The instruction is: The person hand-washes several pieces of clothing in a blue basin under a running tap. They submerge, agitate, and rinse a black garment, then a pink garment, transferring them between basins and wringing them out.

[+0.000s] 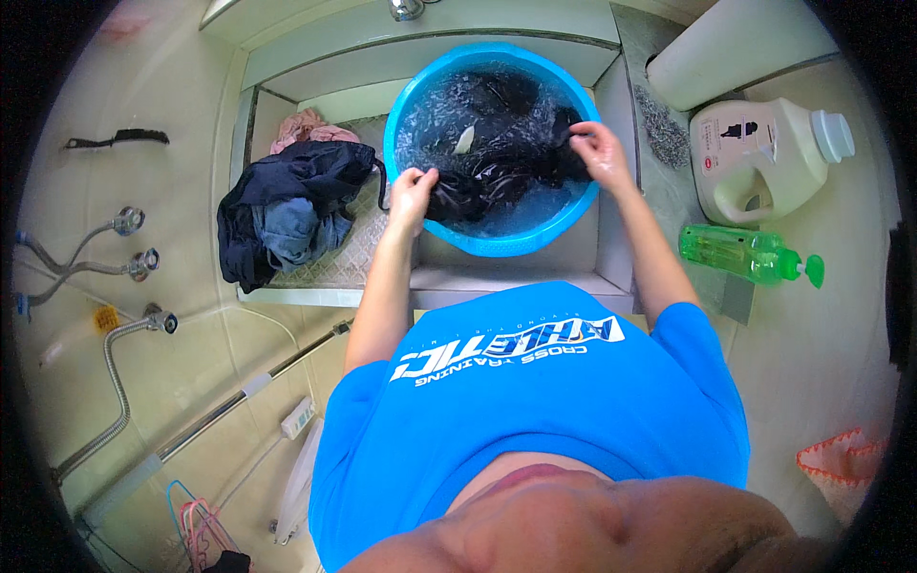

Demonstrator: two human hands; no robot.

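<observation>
A round blue plastic basin (493, 247) full of water stands in a tiled sink. Wet black cloth (501, 172) lies in the water, partly sunk, with a small pale patch on it. At the basin's left rim my left hand (413, 197) pinches an edge of the black cloth between thumb and fingers. My right hand (602, 154) grips another part of it at the right rim. Dark navy clothing (308, 168) and a grey-blue cloth (290, 225) are heaped left of the basin, with pink cloth (308, 129) behind them.
A metal tap (406, 8) is above the sink's far edge. On the right ledge are a steel wool scourer (663, 132), a cream detergent jug (752, 161) and a green pump bottle (741, 252). A metal rail (229, 405) and pink hangers (200, 523) are at lower left.
</observation>
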